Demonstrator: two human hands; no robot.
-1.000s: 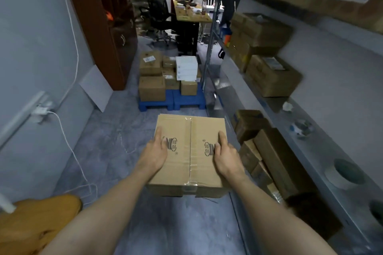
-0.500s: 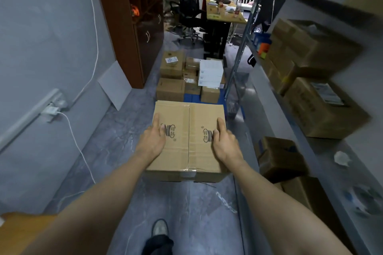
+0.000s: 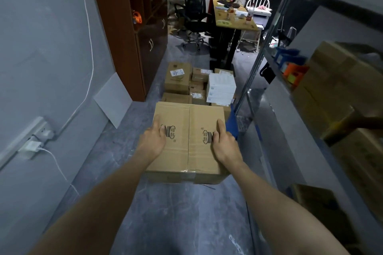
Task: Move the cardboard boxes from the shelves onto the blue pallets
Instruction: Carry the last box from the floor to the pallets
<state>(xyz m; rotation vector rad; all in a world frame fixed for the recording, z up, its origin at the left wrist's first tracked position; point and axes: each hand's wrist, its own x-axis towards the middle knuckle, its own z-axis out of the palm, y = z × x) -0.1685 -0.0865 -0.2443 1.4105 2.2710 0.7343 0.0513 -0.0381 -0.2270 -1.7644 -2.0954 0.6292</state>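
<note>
The cardboard box [image 3: 189, 147] is held off the floor [image 3: 176, 213] in front of the person, its taped top seam running away from the camera and a printed logo on each flap. The left hand [image 3: 153, 144] grips the box's left edge and the right hand [image 3: 224, 145] grips its right edge. Each thumb lies on top, and the fingers curl down over the sides out of sight.

Just beyond the box's far edge stands a stack of brown cartons [image 3: 178, 78] with white cartons [image 3: 221, 87] beside them. They rest on a blue pallet [image 3: 231, 124], which shows only as a sliver past the box's right corner. To the right of the box runs metal shelving [image 3: 267, 93] carrying more cartons [image 3: 342, 89], blurred, probably of the same brown cardboard.

To the left of the box a grey panel [image 3: 114, 99] leans on the wall, and a white charger [image 3: 31, 147] is plugged into a socket strip. Far beyond the box are a brown cabinet [image 3: 128, 27], a black office chair [image 3: 194, 12] and a cluttered wooden tabletop [image 3: 234, 20].
</note>
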